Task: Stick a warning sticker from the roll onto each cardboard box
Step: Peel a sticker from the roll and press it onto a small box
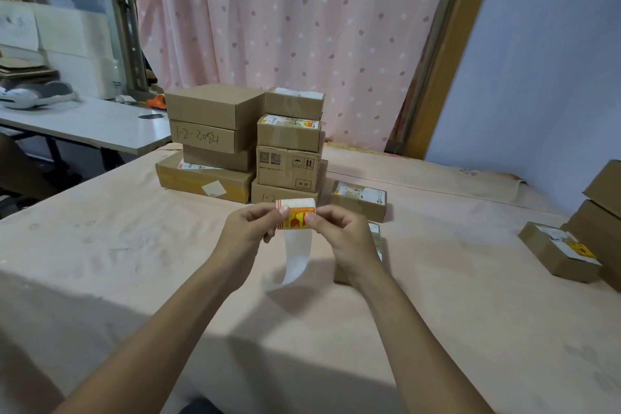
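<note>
Both hands hold the sticker roll (295, 216) in the air, in front of the stack of cardboard boxes (242, 141). The left hand (250, 228) pinches the roll's left end, and the right hand (339, 232) pinches the orange-and-yellow warning sticker (295, 221) on its face. A bare backing strip (296, 259) hangs from the roll towards the pink tablecloth (134, 245). In front of the stack, a small box (375, 235) lies mostly hidden behind the right hand and seems to be labelled. Right of the stack sits another labelled box (358, 200).
</note>
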Motion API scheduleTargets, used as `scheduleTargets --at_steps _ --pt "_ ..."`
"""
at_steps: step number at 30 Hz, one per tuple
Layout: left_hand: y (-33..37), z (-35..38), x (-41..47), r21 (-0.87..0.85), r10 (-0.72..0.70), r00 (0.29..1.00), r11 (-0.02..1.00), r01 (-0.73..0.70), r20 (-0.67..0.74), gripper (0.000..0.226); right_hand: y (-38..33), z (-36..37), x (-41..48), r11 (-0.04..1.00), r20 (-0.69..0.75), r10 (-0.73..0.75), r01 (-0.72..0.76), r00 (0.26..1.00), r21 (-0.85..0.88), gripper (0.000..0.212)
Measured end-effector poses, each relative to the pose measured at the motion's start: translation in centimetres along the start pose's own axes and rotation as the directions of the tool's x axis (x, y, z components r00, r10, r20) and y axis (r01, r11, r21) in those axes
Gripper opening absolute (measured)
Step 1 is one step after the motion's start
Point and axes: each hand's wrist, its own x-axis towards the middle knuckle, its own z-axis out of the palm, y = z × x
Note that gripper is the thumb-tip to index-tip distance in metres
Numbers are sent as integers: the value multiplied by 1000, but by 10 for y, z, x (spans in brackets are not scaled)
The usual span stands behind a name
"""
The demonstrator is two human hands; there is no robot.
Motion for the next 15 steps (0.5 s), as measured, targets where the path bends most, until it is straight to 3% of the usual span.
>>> scheduleTargets --at_steps 2,4,8,11,13,15 --pt "1 0 -5 48 58 996 997 -62 74 17 -2 -2 3 998 -63 23 -19 998 63 9" --pt "-3 -3 -5 206 122 986 968 -143 113 25 -2 -4 5 994 -85 51 -42 995 103 10" --pt "-12 -5 -2 455 281 959 849 -267 38 24 1 0 6 1000 -131 29 -30 991 -3 7" --pt "-9 -1 -3 380 273 962 892 -243 -26 20 11 5 7 936 -234 -212 128 949 -327 16" --pt "-7 3 -4 331 236 971 920 -209 -45 21 15 5 7 800 -143 -417 288 897 -526 16" --pt "-3 5 -5 236 210 976 953 -190 -62 19 15 4 6 706 -22 -508 402 861 -583 19"
